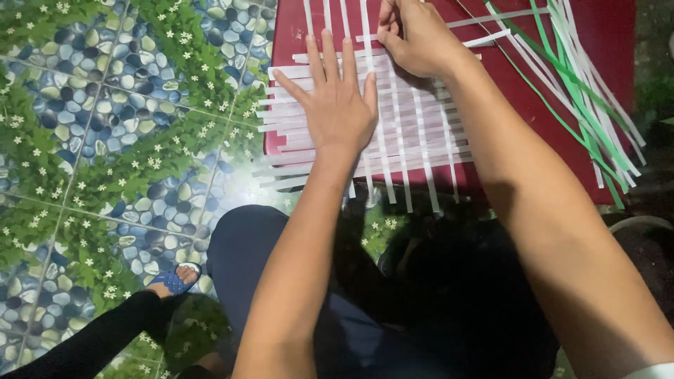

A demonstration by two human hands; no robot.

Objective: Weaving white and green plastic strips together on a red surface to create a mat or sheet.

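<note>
- Two bare hands work at the top centre of the frame on a mat [414, 133] of woven white strips.
- Left hand [340, 105] lies flat on the mat's left half, fingers spread and released, grasping nothing.
- Right hand [418, 35] sits just above and right of it, fingers curled down onto the strips; whether they pinch one, I cannot tell.
- Mat lies on a red table [604, 35] at the top right; its strip ends hang past the table's near and left edges.
- Loose white and green strips [576, 77] fan across the table's right side, some running past its near edge.
- Bare red surface shows only between mat and loose strips.
- Tiled floor [105, 119] with pebble and leaf print fills the left half.
- Foot in a blue sandal [175, 278] rests at lower left.
</note>
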